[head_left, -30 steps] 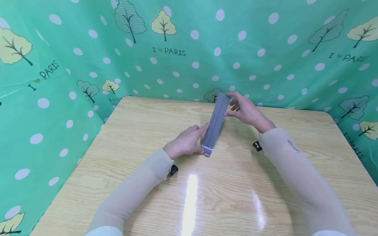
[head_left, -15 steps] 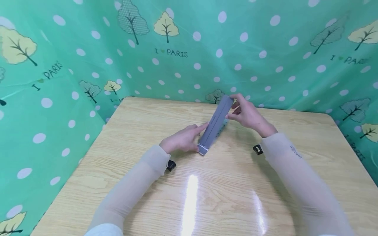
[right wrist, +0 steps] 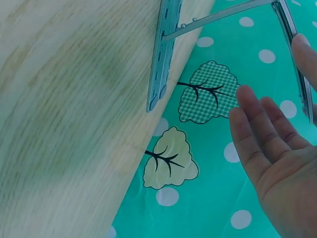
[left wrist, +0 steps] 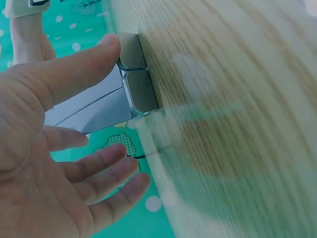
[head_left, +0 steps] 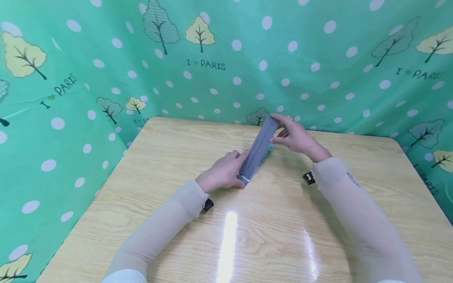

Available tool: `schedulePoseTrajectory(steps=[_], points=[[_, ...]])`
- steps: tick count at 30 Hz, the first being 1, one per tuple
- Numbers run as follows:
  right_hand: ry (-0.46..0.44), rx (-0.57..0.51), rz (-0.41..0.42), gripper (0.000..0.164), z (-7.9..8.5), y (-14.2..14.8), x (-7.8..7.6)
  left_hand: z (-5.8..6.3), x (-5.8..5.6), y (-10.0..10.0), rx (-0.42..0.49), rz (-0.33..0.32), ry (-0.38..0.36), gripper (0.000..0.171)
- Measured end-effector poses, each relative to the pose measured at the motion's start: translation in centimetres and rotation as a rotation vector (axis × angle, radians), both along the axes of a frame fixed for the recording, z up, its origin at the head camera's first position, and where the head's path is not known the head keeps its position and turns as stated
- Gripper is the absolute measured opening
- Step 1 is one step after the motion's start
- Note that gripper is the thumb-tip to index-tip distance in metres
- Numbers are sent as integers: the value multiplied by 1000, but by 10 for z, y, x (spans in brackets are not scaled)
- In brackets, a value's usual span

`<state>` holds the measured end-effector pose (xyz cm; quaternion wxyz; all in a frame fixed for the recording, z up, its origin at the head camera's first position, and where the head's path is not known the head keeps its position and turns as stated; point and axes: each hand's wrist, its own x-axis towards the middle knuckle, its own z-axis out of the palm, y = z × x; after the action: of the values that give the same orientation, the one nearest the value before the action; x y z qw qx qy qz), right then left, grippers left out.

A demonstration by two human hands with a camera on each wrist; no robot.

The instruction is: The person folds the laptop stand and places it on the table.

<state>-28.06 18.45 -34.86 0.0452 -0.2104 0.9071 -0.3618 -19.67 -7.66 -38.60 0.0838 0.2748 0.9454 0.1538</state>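
A grey metal folding laptop stand stands near the table's far edge, its upper plate sloping up away from me. My left hand pinches its low near end between thumb and index finger; in the left wrist view the thumb lies on the end lip, and the other fingers are spread loose. At the raised far end my right hand holds the plate's right edge with thumb and forefinger. Underneath, the right wrist view shows a slotted base rail on the table and a thin strut running up to the plate.
The wooden table ends at a green printed curtain behind and on the left. A black wrist strap piece hangs under the right wrist, another under the left. Bright light reflections lie on the near tabletop.
The stand has turned slightly, its near end shifting left with my left hand. Its base rail now shows at the right beneath the plate. Both hands keep hold of it.
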Motion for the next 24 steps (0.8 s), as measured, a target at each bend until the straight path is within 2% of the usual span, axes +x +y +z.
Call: schedulePoseTrajectory(steps=[8,14,20,24], points=[[6,-46,-30,84,-4,-1,4,2,-4,-4,-13,32,-28,114],[32,-50,-86,84,-5,-6,11,6,-11,-9,-60,56,-47,113],[92,-62,-137,84,-6,-12,20,10,-20,-15,-99,47,-63,112],[100,-47,-181,84,-5,-16,27,11,-26,-16,-119,40,-63,112]])
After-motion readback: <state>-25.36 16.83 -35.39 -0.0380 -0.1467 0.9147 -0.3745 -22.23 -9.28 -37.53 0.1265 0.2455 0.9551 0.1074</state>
